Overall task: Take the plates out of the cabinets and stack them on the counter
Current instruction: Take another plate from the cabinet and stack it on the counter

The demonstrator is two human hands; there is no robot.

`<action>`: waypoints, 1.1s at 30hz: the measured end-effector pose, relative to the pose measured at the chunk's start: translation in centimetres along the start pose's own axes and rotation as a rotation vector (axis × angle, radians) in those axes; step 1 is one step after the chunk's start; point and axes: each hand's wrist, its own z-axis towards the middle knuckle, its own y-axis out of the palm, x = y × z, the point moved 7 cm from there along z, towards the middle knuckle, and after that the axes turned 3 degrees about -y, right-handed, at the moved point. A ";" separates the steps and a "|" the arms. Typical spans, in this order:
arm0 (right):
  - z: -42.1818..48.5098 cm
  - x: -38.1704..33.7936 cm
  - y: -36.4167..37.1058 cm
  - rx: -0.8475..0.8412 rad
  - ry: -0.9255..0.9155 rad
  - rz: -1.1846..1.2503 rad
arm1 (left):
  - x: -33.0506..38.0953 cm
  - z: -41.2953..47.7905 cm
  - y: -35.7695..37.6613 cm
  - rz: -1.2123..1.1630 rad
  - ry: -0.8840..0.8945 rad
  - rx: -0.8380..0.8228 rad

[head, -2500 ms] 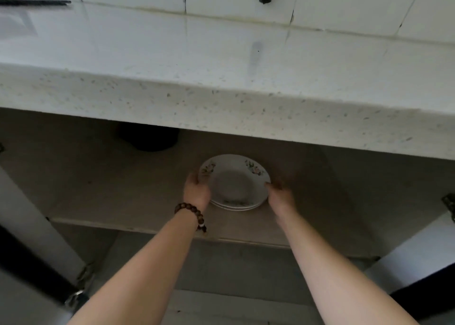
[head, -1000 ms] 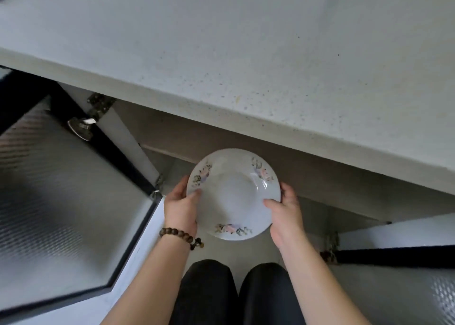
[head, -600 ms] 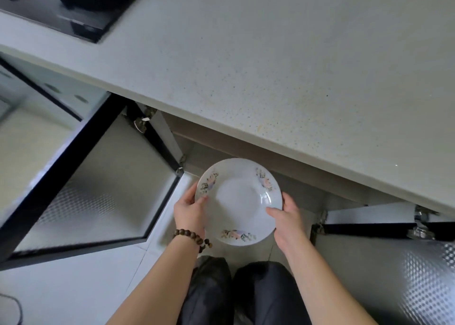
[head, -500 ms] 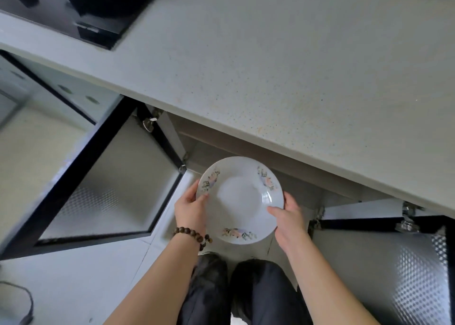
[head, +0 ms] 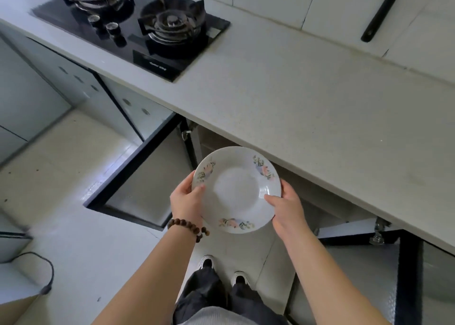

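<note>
Below speckled counter (head: 307,98) edge: round glossy floral plate (head: 236,189) clasped by left hand (head: 187,201), right hand (head: 286,207).

the plate (head: 236,189) sits between the left hand (head: 188,201) and right hand (head: 286,209), in front of the counter (head: 307,98) edge and above the floor (head: 73,176). the stove (head: 133,26) lies on the counter, far left. 2 cabinet doors stand out below the counter: door 1 (head: 145,176) left of the plate, door 2 (head: 357,270) right.
</note>
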 end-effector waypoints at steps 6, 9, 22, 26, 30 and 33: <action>-1.6 -2.7 2.7 -0.150 -0.030 -0.074 | 1.7 -3.4 -2.4 -0.156 0.031 0.100; -2.5 -2.7 5.0 -0.218 -0.024 -0.104 | 1.9 -4.7 -4.8 -0.227 0.039 0.158; -9.1 2.3 21.5 -0.648 0.035 -0.344 | 0.3 -11.6 -21.5 -0.518 0.170 0.604; -12.2 5.5 26.6 -0.786 0.080 -0.429 | -1.7 -13.6 -26.8 -0.649 0.183 0.773; -15.1 8.6 31.1 -0.910 0.119 -0.509 | -2.9 -15.1 -31.4 -0.761 0.200 0.924; -16.6 10.4 34.6 -0.972 0.128 -0.535 | -3.0 -15.5 -34.5 -0.806 0.208 0.988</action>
